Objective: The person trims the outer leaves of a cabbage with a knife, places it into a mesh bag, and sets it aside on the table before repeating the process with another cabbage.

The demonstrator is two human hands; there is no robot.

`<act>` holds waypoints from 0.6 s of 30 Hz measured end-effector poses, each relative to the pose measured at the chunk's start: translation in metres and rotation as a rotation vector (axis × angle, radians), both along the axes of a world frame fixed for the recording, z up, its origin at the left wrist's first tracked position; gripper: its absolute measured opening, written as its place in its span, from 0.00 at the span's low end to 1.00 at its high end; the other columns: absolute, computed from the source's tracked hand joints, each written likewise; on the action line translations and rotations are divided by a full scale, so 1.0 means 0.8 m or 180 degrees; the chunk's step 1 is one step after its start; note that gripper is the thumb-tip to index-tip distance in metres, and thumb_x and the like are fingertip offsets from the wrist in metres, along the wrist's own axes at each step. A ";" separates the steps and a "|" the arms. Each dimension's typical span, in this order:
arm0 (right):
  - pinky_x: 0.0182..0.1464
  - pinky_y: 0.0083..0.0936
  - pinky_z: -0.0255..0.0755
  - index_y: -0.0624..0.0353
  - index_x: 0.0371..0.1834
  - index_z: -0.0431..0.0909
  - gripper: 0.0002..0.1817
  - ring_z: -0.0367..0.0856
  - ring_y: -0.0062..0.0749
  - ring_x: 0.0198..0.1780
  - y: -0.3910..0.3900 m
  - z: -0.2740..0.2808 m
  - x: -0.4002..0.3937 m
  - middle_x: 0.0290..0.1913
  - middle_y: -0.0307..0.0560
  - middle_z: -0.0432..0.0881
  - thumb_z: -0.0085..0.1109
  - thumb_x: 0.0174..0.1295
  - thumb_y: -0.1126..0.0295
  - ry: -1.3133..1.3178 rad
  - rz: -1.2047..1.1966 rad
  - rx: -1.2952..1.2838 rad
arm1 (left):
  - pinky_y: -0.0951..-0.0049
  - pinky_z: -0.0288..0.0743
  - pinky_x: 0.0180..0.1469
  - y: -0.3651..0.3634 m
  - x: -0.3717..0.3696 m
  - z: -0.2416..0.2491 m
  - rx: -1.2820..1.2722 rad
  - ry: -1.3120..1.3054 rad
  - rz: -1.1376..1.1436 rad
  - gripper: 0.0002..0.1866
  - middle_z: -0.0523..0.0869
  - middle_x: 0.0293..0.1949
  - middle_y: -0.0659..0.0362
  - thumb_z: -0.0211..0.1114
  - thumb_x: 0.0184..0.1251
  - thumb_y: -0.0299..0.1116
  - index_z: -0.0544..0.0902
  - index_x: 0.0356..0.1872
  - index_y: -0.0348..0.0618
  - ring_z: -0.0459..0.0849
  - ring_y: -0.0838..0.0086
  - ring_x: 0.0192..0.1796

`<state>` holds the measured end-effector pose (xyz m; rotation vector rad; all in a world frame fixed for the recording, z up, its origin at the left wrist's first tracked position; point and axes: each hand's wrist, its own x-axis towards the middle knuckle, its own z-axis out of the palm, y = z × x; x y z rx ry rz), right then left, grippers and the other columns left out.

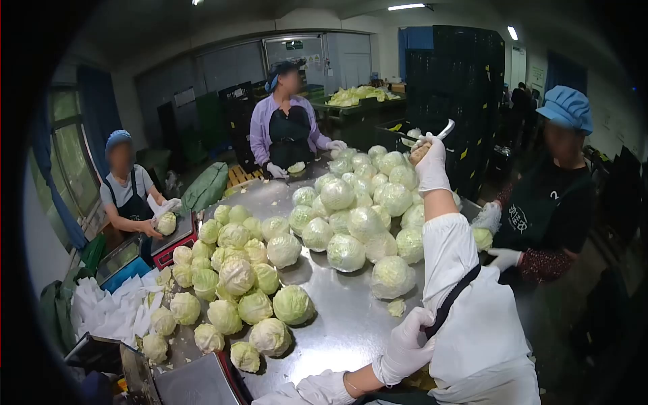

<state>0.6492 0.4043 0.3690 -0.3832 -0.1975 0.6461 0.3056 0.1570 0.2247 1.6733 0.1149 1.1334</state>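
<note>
My right hand [434, 165], in a white glove, is raised above the table and closed around a small knife [447, 128] whose short silver blade points up and right. Lower down, my left hand [405, 347], also gloved, grips the white sleeve [466, 317] of my right arm beside its dark band. Behind my raised arm lies a pile of plastic-wrapped cabbages [364, 223]. Bare, unwrapped cabbages [236, 275] are heaped to the left. One wrapped cabbage [393, 277] sits nearest my right forearm, with a loose leaf piece [396, 308] below it.
A steel table [324, 337] carries the cabbages. Co-workers stand at the left [128, 182], far side [287, 121] and right [553, 182]. A scale [196, 381] is at the front left, near white wrapping sheets [111, 304]. Dark stacked crates [462, 101] rise behind.
</note>
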 end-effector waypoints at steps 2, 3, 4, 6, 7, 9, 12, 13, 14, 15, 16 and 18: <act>0.26 0.26 0.72 0.57 0.38 0.76 0.09 0.77 0.26 0.24 -0.025 -0.022 -0.031 0.28 0.40 0.79 0.62 0.69 0.64 -0.0843 -0.0162 -0.0262 | 0.72 0.75 0.39 -0.001 -0.012 -0.021 -0.0058 0.0460 -0.0390 0.15 0.77 0.34 0.55 0.72 0.63 0.25 0.76 0.47 0.40 0.78 0.70 0.32; 0.25 0.25 0.73 0.58 0.40 0.78 0.10 0.77 0.25 0.24 -0.040 -0.040 -0.055 0.29 0.40 0.80 0.64 0.69 0.63 -0.1526 -0.0357 -0.0528 | 0.73 0.75 0.40 0.003 -0.020 -0.033 -0.0059 0.0900 -0.0774 0.14 0.77 0.34 0.56 0.71 0.65 0.26 0.76 0.48 0.40 0.78 0.72 0.32; 0.24 0.24 0.73 0.60 0.46 0.79 0.13 0.79 0.23 0.27 -0.069 -0.057 -0.092 0.31 0.40 0.81 0.66 0.67 0.63 -0.2050 -0.0297 -0.0689 | 0.73 0.76 0.41 0.006 -0.032 -0.057 0.0116 0.1643 -0.1166 0.14 0.79 0.39 0.56 0.69 0.70 0.29 0.78 0.52 0.41 0.80 0.74 0.35; 0.31 0.28 0.76 0.62 0.50 0.80 0.16 0.82 0.28 0.31 -0.112 -0.116 -0.103 0.33 0.43 0.81 0.67 0.66 0.64 -0.3359 0.0343 -0.2044 | 0.73 0.79 0.46 0.016 -0.059 -0.084 0.0673 0.1553 -0.0993 0.17 0.80 0.45 0.55 0.69 0.70 0.33 0.79 0.57 0.42 0.83 0.73 0.39; 0.36 0.28 0.77 0.61 0.49 0.81 0.16 0.83 0.27 0.34 -0.121 -0.160 -0.101 0.35 0.43 0.82 0.68 0.65 0.64 -0.3940 -0.0103 -0.2312 | 0.73 0.80 0.48 0.027 -0.073 -0.106 0.0866 0.1501 -0.0758 0.19 0.80 0.47 0.55 0.70 0.70 0.34 0.78 0.58 0.42 0.83 0.71 0.40; 0.47 0.29 0.77 0.61 0.52 0.82 0.19 0.84 0.30 0.42 -0.140 -0.235 -0.091 0.40 0.46 0.85 0.70 0.62 0.62 -0.4578 -0.0315 -0.3002 | 0.73 0.80 0.51 0.054 -0.109 -0.149 0.0199 0.1635 -0.0553 0.21 0.81 0.45 0.59 0.71 0.70 0.34 0.77 0.61 0.42 0.84 0.72 0.43; 0.56 0.31 0.77 0.62 0.58 0.82 0.25 0.85 0.35 0.50 -0.157 -0.302 -0.079 0.47 0.50 0.87 0.74 0.59 0.61 -0.4509 0.0185 -0.3566 | 0.73 0.81 0.51 0.070 -0.161 -0.181 -0.1462 0.2253 -0.0037 0.22 0.82 0.39 0.65 0.71 0.72 0.32 0.76 0.62 0.40 0.85 0.77 0.45; 0.59 0.32 0.77 0.62 0.62 0.81 0.29 0.85 0.37 0.54 -0.159 -0.328 -0.076 0.51 0.52 0.87 0.75 0.59 0.61 -0.4411 0.0395 -0.3693 | 0.73 0.81 0.51 0.075 -0.173 -0.189 -0.1703 0.2251 0.0079 0.21 0.82 0.37 0.66 0.71 0.72 0.32 0.76 0.62 0.39 0.86 0.78 0.46; 0.63 0.33 0.75 0.61 0.65 0.78 0.34 0.83 0.46 0.61 -0.156 -0.372 -0.069 0.59 0.55 0.85 0.75 0.55 0.60 -0.4681 0.0165 -0.3598 | 0.73 0.81 0.50 0.078 -0.184 -0.210 -0.1891 0.2132 0.0099 0.21 0.84 0.39 0.64 0.71 0.72 0.31 0.77 0.61 0.38 0.88 0.76 0.47; 0.63 0.33 0.75 0.61 0.65 0.78 0.34 0.83 0.46 0.61 -0.162 -0.385 -0.078 0.59 0.55 0.85 0.75 0.55 0.60 -0.4625 0.0200 -0.3623 | 0.73 0.81 0.50 0.083 -0.190 -0.225 -0.1909 0.2192 0.0089 0.21 0.84 0.39 0.64 0.71 0.72 0.31 0.77 0.61 0.38 0.88 0.76 0.47; 0.66 0.34 0.74 0.62 0.66 0.77 0.35 0.82 0.46 0.63 -0.170 -0.391 -0.095 0.62 0.56 0.83 0.76 0.55 0.61 -0.4387 0.0169 -0.3182 | 0.73 0.82 0.51 0.087 -0.194 -0.235 -0.2124 0.2090 0.0131 0.20 0.86 0.42 0.60 0.70 0.72 0.30 0.76 0.60 0.37 0.88 0.74 0.49; 0.70 0.35 0.71 0.64 0.67 0.75 0.35 0.79 0.44 0.67 -0.205 -0.363 -0.148 0.68 0.58 0.77 0.76 0.56 0.65 -0.4346 -0.0044 -0.2638 | 0.70 0.84 0.54 0.086 -0.191 -0.243 -0.2687 0.1681 0.0130 0.18 0.88 0.55 0.47 0.66 0.74 0.26 0.75 0.60 0.34 0.89 0.68 0.52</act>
